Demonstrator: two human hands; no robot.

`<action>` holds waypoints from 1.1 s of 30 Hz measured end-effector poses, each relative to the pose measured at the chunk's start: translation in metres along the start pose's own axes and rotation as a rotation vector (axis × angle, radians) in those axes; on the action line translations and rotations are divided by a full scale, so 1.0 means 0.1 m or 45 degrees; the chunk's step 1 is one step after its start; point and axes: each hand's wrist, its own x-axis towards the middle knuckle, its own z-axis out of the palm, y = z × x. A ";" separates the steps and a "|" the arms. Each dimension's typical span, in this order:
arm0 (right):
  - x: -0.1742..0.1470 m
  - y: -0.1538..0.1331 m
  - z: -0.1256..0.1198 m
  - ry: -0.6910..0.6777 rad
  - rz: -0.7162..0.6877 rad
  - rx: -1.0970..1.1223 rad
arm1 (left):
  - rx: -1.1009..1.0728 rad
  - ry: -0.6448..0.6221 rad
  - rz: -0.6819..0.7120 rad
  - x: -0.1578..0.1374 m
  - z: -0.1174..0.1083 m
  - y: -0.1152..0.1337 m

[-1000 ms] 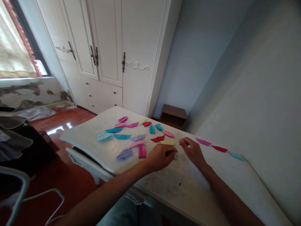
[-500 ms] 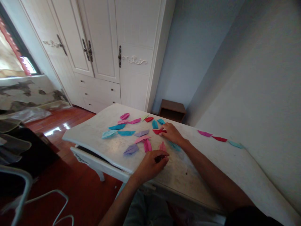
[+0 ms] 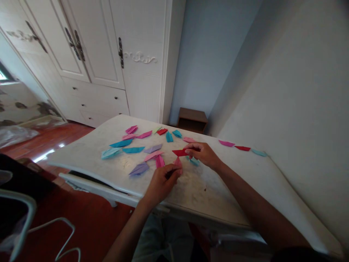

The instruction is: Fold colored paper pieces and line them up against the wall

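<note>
White cabinet point(image 3: 144, 87), at the back, cut off by the upper edge of the view. Pale table point(image 3: 231, 189), in front of it; the near edge is partly covered by the forearms. Pale chair frame point(image 3: 65, 218), at lower left, running out of view; the dark objects beside it are hard to make out. Legs point(image 3: 152, 236), below the table, partly hidden in shadow. Brown box point(image 3: 193, 115), open-fronted, beyond the far edge, its lower part hidden by the table.

Right hand point(image 3: 201, 153), above the table, thumb and fingers clamped on the right end of the red paper point(image 3: 178, 153). Left hand point(image 3: 162, 182), nearer the person, finger and thumb close together at the lower end of the pink paper point(image 3: 177, 162); whether they grip it cannot be told. The red paper lies just beyond the pink one's tip; whether the two touch is unclear. Light blue paper point(image 3: 193, 160), just below the right hand and partly covered by it. Scattered papers point(image 3: 133, 150), folded, spread over the table to the left and beyond the hands. Row of three papers point(image 3: 242, 148), end to end beside the wall at right. Dark speck point(image 3: 205, 189), on the table between the forearms, too small to identify.
</note>
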 end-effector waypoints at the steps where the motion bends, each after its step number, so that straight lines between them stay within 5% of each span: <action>1: -0.06 0.00 -0.03 0.033 0.000 -0.014 | 0.009 0.057 0.004 0.01 0.01 0.00; 7: -0.46 -0.01 -0.16 0.140 0.061 0.235 | -0.213 0.323 -0.126 0.14 0.24 0.09; 13: -0.77 -0.06 -0.28 0.261 0.139 0.388 | -0.474 0.109 -0.238 0.25 0.54 0.28; 20: -0.88 0.06 -0.47 0.432 0.176 0.507 | -0.590 0.073 -0.295 0.32 0.75 0.37; 27: -1.05 0.39 -1.09 0.704 0.323 0.561 | -0.788 -0.136 -0.320 0.36 1.21 0.64; 33: -1.23 0.77 -1.63 1.138 0.533 0.326 | -0.588 -0.443 -0.182 0.57 1.76 0.74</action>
